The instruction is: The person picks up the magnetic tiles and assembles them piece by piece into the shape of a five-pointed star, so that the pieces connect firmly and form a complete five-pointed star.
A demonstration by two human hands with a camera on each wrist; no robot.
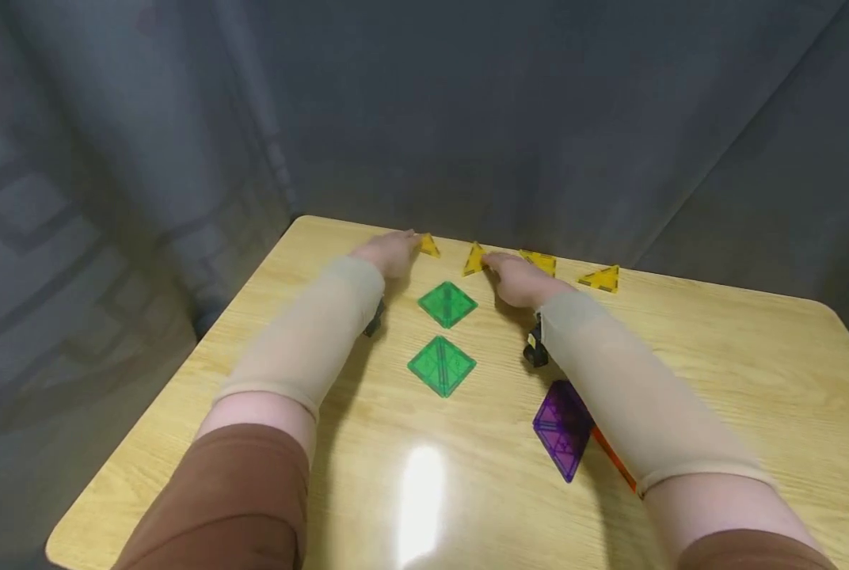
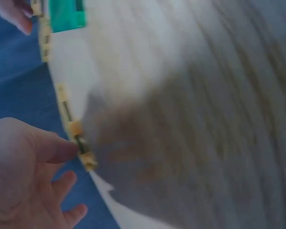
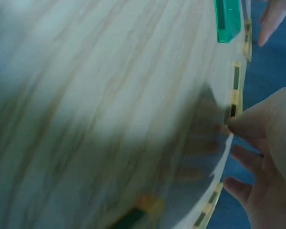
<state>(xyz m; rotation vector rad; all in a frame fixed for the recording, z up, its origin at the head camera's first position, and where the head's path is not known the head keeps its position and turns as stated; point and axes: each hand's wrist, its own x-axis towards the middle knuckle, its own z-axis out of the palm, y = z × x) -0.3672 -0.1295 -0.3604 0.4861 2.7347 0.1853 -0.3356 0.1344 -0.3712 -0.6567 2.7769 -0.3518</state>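
Both arms reach to the far side of the table. My left hand (image 1: pixel 389 253) pinches a translucent yellow triangular magnetic tile (image 1: pixel 429 246) at its edge, near the back edge of the table. In the left wrist view the thumb lies against the end of that tile (image 2: pixel 75 128). My right hand (image 1: pixel 520 279) pinches a second yellow triangular tile (image 1: pixel 473 259) by its right corner, thumb on its near side in the right wrist view. Between the forearms lie two green diamonds, one farther (image 1: pixel 447 305) and one nearer (image 1: pixel 442 366), each with a seam across it.
Two more yellow triangular tiles, one partly behind the right hand (image 1: pixel 541 261) and one farther right (image 1: pixel 601 279), lie along the back edge. A purple diamond (image 1: pixel 561 431) and an orange piece (image 1: pixel 615 459) sit beside the right forearm. Dark curtains (image 1: pixel 467 119) hang behind the wooden table (image 1: pixel 738 372).
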